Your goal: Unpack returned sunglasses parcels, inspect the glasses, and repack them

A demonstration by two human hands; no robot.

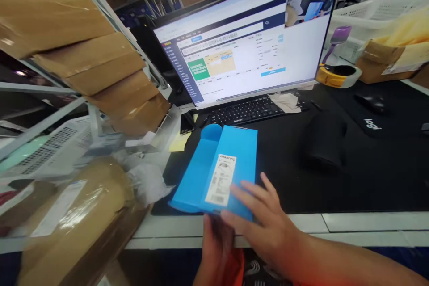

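A bright blue cardboard box (237,143) lies tilted near the front of the desk, its flap opened out to the left. On its upper face is a white label (221,178) with printed text, a small product drawing and a barcode. My left hand (216,241) grips the box's near edge from below, thumb up; its other fingers are mostly hidden. My right hand (268,219) rests on the box's near right part, fingers spread beside the label. A black case-like object (323,143), blurred, sits to the right on the black desk mat (288,187).
Behind the box are a keyboard (244,111) and a large monitor (241,53). At right are a mouse (370,103), tape roll (338,75) and white basket (375,11). Stacked cartons (100,67) and a brown parcel (80,219) occupy the left. A phone (187,122) lies beside the keyboard.
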